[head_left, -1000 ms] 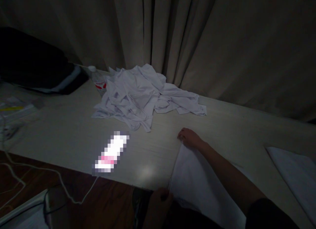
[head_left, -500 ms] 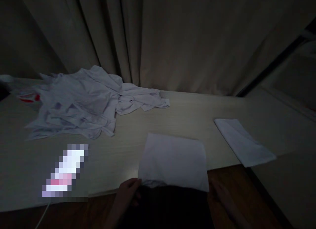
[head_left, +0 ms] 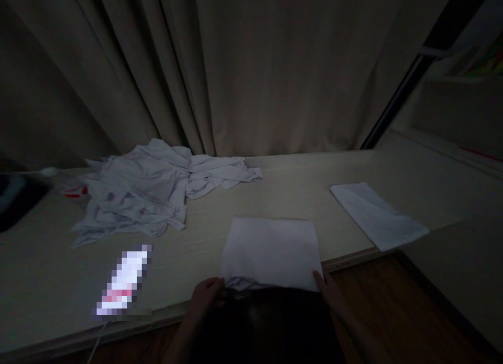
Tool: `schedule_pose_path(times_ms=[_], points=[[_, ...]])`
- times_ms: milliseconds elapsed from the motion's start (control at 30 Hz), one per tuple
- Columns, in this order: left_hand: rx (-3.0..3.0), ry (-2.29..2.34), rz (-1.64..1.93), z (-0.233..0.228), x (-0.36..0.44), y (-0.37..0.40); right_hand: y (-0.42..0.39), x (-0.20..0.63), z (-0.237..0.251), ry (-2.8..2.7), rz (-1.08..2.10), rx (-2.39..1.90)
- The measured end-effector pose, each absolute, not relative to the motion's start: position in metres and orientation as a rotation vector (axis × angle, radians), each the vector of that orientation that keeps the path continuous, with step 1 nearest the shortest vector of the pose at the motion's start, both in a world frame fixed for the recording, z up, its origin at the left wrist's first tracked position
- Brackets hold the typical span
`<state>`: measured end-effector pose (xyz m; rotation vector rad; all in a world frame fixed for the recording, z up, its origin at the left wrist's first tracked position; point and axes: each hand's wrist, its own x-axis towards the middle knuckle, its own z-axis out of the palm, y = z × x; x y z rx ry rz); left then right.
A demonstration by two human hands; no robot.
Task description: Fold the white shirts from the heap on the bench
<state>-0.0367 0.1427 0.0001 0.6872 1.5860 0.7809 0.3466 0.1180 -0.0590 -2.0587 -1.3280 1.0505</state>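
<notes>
A folded white cloth (head_left: 273,249) lies at the table's front edge, smooth on top, with loose layers bunched along its near left side. My left hand (head_left: 208,292) pinches its near left corner between thumb and fingers. At the near right corner my right hand (head_left: 328,289) has its thumb on top and the other fingers beneath, gripping the edge. Farther right rests a second folded white cloth (head_left: 379,214), one corner reaching past the table edge. A crumpled heap of white cloth (head_left: 145,188) is at the back left.
A lit, pixelated phone-like device (head_left: 124,283) with a white cable (head_left: 98,343) lies front left on the pale table (head_left: 283,180). Beige curtains (head_left: 275,70) hang behind. A dark object (head_left: 23,201) stands at far left; a red-marked clear item (head_left: 74,191) is beside the heap.
My right hand has come in to grip the cloth's near right corner, its thumb now on top. My left hand keeps its pinch. The camera view has shifted slightly.
</notes>
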Motion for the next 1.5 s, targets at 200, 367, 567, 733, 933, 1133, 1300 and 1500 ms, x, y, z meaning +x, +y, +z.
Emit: schedule_pose_path(times_ms=[200,367,567,733,933,1133,1300,1500], points=[[0.52,1.516,0.938,-0.012,-0.047,0.155,0.154,0.319,-0.047,-1.551,0.754,-2.237],[0.452,1.531,1.021,-0.019,-0.052,0.165,0.225,0.303,-0.03,-1.704,0.67,-2.152],[0.456,1.581,1.059,-0.014,-0.039,0.172,0.281,0.311,-0.019,-1.752,0.612,-2.117],[0.516,1.605,1.03,-0.012,-0.039,0.172,0.271,0.336,-0.023,-1.705,0.634,-2.167],[0.564,1.62,1.001,-0.007,-0.044,0.175,0.287,0.339,-0.011,-1.713,0.702,-2.089],[0.572,1.624,1.007,-0.003,-0.044,0.175,0.303,0.337,-0.007,-1.719,0.778,-2.101],[0.542,1.627,0.998,-0.007,-0.041,0.176,0.288,0.336,-0.009,-1.72,0.655,-2.151],[0.523,1.632,0.973,-0.004,-0.038,0.175,0.281,0.338,-0.013,-1.684,0.646,-2.175]])
